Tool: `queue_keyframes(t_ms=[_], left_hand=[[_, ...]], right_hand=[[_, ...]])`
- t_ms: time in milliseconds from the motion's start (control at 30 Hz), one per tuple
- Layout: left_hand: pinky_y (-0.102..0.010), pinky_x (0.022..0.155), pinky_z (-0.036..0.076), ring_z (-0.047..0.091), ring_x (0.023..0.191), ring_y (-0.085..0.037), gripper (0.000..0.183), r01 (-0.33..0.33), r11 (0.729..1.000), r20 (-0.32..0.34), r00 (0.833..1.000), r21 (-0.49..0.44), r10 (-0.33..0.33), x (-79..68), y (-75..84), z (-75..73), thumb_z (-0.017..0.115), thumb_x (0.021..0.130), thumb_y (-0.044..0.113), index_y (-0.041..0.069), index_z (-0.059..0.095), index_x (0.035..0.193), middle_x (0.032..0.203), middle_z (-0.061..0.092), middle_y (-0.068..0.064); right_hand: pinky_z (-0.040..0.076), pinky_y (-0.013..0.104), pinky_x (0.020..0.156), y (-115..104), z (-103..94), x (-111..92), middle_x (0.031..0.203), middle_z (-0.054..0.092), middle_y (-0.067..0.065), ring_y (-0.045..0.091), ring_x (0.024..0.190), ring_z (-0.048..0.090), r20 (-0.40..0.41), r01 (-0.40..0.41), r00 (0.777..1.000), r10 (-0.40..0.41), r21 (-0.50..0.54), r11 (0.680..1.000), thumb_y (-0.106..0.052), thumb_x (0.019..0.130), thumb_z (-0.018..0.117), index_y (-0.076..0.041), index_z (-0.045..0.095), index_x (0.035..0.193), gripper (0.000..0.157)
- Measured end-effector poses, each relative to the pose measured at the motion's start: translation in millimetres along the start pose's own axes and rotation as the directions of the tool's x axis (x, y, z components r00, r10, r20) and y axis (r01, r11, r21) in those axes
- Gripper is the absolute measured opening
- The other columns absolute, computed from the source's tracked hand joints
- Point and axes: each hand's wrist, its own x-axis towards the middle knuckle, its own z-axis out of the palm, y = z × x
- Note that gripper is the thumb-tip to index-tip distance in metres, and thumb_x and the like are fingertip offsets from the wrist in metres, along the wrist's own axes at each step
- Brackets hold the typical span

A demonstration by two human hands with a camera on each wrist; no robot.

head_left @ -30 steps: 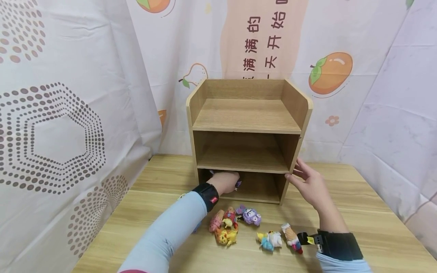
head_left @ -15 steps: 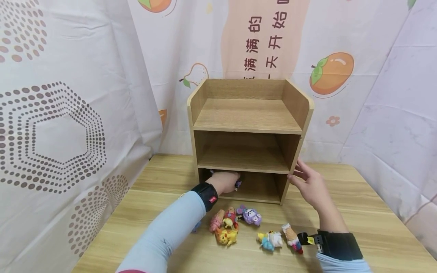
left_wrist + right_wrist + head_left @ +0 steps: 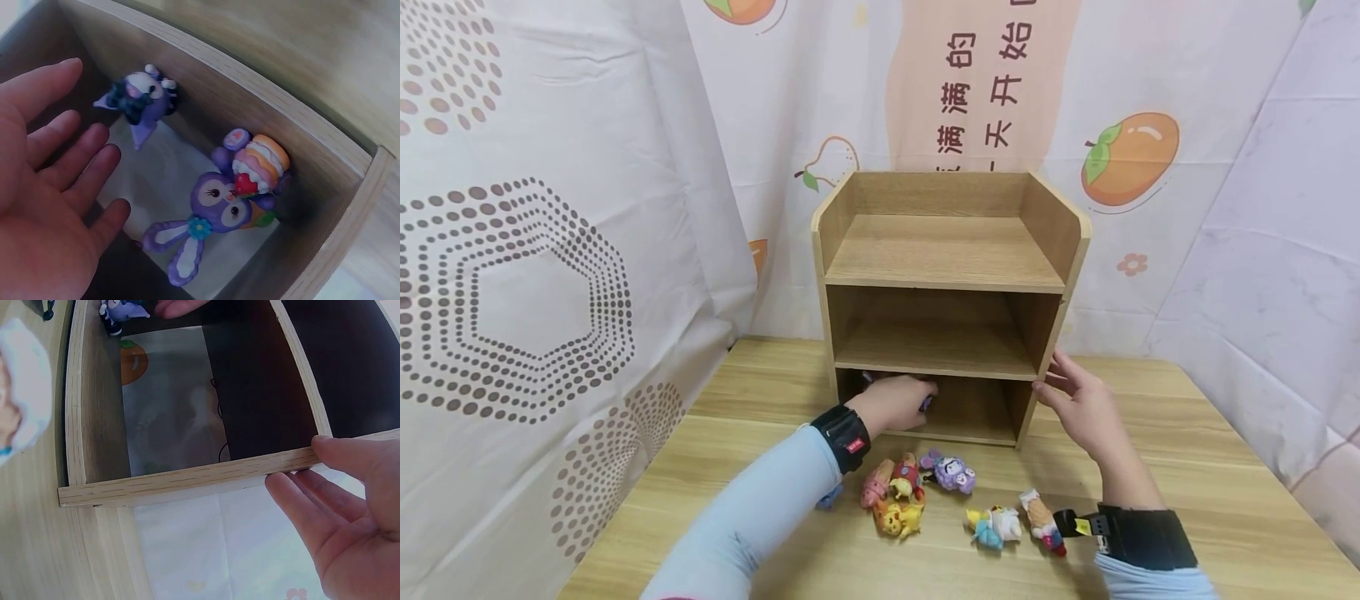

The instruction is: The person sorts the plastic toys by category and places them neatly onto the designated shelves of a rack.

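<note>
My left hand [image 3: 893,406] reaches into the bottom compartment of a small wooden shelf [image 3: 943,250]. In the left wrist view its fingers [image 3: 103,165] are spread and hold nothing. Beside them, a purple rabbit figurine [image 3: 212,203] with a blue flower and an ice-cream treat lies near the compartment's end. A second figurine [image 3: 147,103], purple with black and white parts, stands against the bottom board. My right hand [image 3: 1082,408] grips the front edge of the shelf's right side panel, thumb [image 3: 337,450] at the front and fingers [image 3: 312,506] on the outer side.
In front of the shelf lie several toy figurines: a purple one [image 3: 952,472], a yellow one [image 3: 898,519], a red one [image 3: 907,477], a pink one [image 3: 877,485], a white and blue one [image 3: 994,527] and a cone-shaped one [image 3: 1042,521]. A patterned curtain [image 3: 760,108] hangs behind.
My left hand has shifted slightly, its wrist and forearm moving a little left and back toward me. My right hand stays at the shelf's side.
</note>
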Motion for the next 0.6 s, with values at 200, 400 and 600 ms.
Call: queue_keyframes(t_ms=[200, 400, 600], left_hand=[[-0.034, 0.090, 0.054, 0.064, 0.108, -0.014, 0.051, -0.025, 0.999, -0.017, 1.000, -0.023, 0.025, -14.1, 1.9, -9.3, 0.073, 0.096, 0.029, 0.018, 0.058, 0.143, 0.123, 0.067, 0.000], [-0.045, 0.101, 0.048, 0.058, 0.122, -0.017, 0.050, -0.051, 0.997, -0.033, 0.998, -0.052, 0.049, -27.0, -1.2, -16.6, 0.072, 0.095, 0.031, 0.021, 0.059, 0.142, 0.133, 0.061, 0.001], [-0.054, 0.113, 0.034, 0.049, 0.135, -0.020, 0.049, -0.059, 0.992, -0.047, 0.997, -0.107, 0.055, -41.1, -9.2, -22.7, 0.072, 0.095, 0.034, 0.022, 0.059, 0.141, 0.143, 0.056, 0.000]], right_hand=[[0.051, 0.010, 0.077, -0.2, 0.6, 0.5, 0.142, 0.053, 0.029, 0.046, 0.120, 0.059, 0.007, -0.008, 1.000, 0.008, 0.016, 1.000, -0.002, 0.097, 0.068, -0.004, 0.037, 0.156, 0.067], [0.051, 0.010, 0.078, 0.3, 0.7, 0.6, 0.142, 0.053, 0.029, 0.046, 0.120, 0.059, 0.006, -0.011, 1.000, 0.011, 0.013, 1.000, -0.002, 0.097, 0.068, -0.005, 0.037, 0.157, 0.067], [0.051, 0.010, 0.078, -0.6, 0.7, 0.6, 0.143, 0.053, 0.029, 0.046, 0.121, 0.059, 0.012, -0.015, 1.000, 0.015, 0.007, 1.000, -0.002, 0.097, 0.068, -0.006, 0.038, 0.157, 0.067]])
